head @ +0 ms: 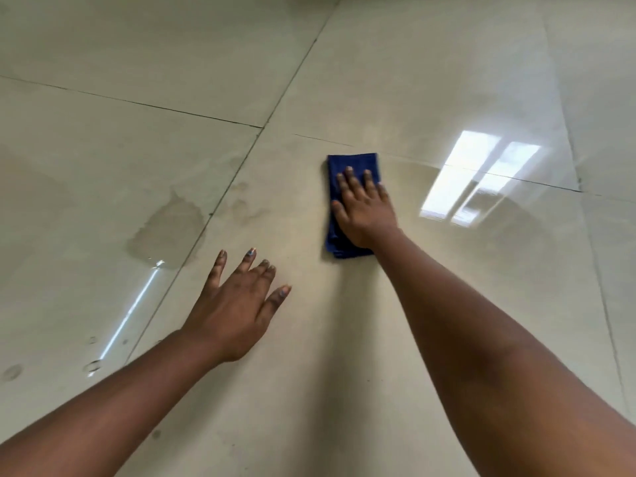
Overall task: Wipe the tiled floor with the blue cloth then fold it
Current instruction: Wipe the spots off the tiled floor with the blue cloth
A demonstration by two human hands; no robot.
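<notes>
blue cloth [351,166]: deep navy, plain | tiled floor [344,373]: glossy beige, thin dark grout lines | damp patch [168,232], 9 o'clock of cloth: darker grey-beige

One blue cloth [351,168], two hands, one wet patch [168,228].

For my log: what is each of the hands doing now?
Left hand: open, holding nothing.
Right hand: open, flat on the blue cloth.

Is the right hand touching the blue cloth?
Touching: the head view shows the right hand lying flat on the blue cloth, fingers straight, covering its middle.
</notes>
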